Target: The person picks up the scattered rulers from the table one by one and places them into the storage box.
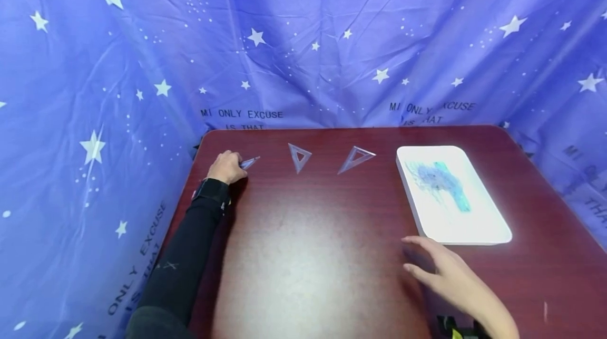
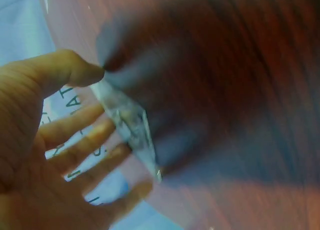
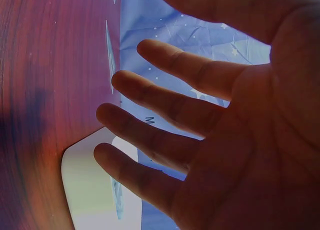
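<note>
At the table's far left my left hand (image 1: 226, 167) holds a clear plastic triangular ruler (image 1: 250, 163) by its left part. The left wrist view has the thumb at one corner of the ruler (image 2: 131, 122) and the other fingertips along its edge; blur hides the exact contact. Two more clear triangular rulers, one upright-looking (image 1: 304, 158) and one slanted (image 1: 356, 159), lie in a row to the right. My right hand (image 1: 438, 270) hovers with fingers apart near the front left corner of a white tablet-like board (image 1: 479, 218), holding nothing. Its palm and spread fingers fill the right wrist view.
The dark red wooden table (image 1: 294, 233) spans the view, with its far edge against a blue star-printed curtain (image 1: 303, 65). Blue smudges mark the board's surface. Strong glare lies on the table's middle.
</note>
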Tool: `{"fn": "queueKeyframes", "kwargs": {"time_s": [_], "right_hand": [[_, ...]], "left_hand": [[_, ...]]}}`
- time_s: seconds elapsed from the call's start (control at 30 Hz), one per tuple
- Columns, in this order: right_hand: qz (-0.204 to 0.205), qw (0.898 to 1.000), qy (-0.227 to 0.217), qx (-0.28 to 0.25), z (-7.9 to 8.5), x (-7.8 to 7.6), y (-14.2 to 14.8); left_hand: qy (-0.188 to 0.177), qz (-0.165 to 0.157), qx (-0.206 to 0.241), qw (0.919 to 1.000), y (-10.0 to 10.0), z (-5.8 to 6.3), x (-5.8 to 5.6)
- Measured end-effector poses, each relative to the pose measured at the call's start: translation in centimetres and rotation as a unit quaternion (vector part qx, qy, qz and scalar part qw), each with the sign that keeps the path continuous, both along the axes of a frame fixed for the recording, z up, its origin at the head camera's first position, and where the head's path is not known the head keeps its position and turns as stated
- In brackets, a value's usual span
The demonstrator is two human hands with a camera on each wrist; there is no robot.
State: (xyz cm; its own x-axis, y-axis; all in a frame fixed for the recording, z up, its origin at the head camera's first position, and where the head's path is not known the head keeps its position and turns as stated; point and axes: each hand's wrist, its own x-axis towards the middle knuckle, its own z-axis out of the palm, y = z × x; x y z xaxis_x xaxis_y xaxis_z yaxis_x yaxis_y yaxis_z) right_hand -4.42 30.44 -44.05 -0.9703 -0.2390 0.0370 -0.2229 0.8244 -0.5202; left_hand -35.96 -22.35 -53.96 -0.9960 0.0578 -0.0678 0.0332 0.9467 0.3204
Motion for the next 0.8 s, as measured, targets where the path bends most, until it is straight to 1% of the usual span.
{"fn": "queueKeyframes", "kwargs": {"time_s": [0.03, 0.07, 0.13, 0.2, 0.27, 0.3, 0.33, 0.4, 0.5, 0.57, 0.63, 0.67, 0.7, 0.73, 0.77, 0.8], "right_hand": [[0.001, 1.000, -0.002, -0.002, 0.0, 0.0, 0.0], [0.002, 1.000, -0.004, -0.003, -0.1, 0.0, 0.0], [0.004, 1.000, -0.002, -0.001, -0.2, 0.0, 0.0], [0.007, 1.000, 0.001, 0.000, -0.3, 0.0, 0.0], [0.011, 1.000, 0.006, 0.003, -0.4, -0.1, -0.1], [0.013, 1.000, 0.008, 0.005, -0.4, -0.1, -0.2], [0.015, 1.000, 0.011, 0.005, -0.4, -0.1, -0.2], [0.020, 1.000, 0.018, 0.004, -0.4, -0.2, -0.3], [0.028, 0.999, 0.027, -0.001, -0.4, -0.5, -0.3], [0.034, 0.999, 0.035, -0.006, -0.3, -0.8, -0.4], [0.038, 0.998, 0.042, -0.011, -0.2, -1.0, -0.5], [0.040, 0.998, 0.044, -0.013, -0.1, -1.2, -0.6], [0.040, 0.998, 0.045, -0.014, 0.0, -1.3, -0.7], [0.040, 0.998, 0.046, -0.014, 0.1, -1.5, -0.8], [0.039, 0.998, 0.045, -0.014, 0.2, -1.6, -0.9], [0.036, 0.998, 0.041, -0.014, 0.4, -1.7, -1.0]], "left_hand": [[-0.007, -0.002, 0.006, 1.0000, 0.0, 0.2, 0.0], [-0.016, -0.013, 0.012, 0.9997, 0.1, 0.8, 0.4], [-0.038, -0.015, 0.020, 0.9990, 0.2, 1.2, 0.4], [-0.062, -0.022, 0.017, 0.9977, 0.3, 1.3, 0.4], [-0.081, -0.029, 0.008, 0.9963, 0.4, 1.1, 0.4], [-0.087, -0.020, 0.001, 0.9960, 0.4, 0.5, -0.1], [-0.091, -0.021, -0.005, 0.9956, 0.4, 0.3, -0.1], [-0.088, -0.019, -0.016, 0.9958, 0.5, -0.1, 0.1], [-0.066, -0.016, -0.021, 0.9975, 0.8, -0.7, 0.5], [-0.048, -0.027, -0.023, 0.9982, 1.2, -0.7, 0.8], [-0.032, -0.035, -0.024, 0.9986, 1.8, -0.5, 1.3], [-0.025, -0.038, -0.024, 0.9987, 2.2, -0.3, 1.5], [-0.022, -0.048, -0.025, 0.9983, 2.8, 0.6, 2.4], [-0.016, -0.051, -0.029, 0.9982, 3.2, 0.8, 2.7], [-0.016, -0.055, -0.030, 0.9979, 3.8, 1.6, 3.2], [-0.007, -0.058, -0.032, 0.9978, 4.4, 2.3, 3.8]]}}
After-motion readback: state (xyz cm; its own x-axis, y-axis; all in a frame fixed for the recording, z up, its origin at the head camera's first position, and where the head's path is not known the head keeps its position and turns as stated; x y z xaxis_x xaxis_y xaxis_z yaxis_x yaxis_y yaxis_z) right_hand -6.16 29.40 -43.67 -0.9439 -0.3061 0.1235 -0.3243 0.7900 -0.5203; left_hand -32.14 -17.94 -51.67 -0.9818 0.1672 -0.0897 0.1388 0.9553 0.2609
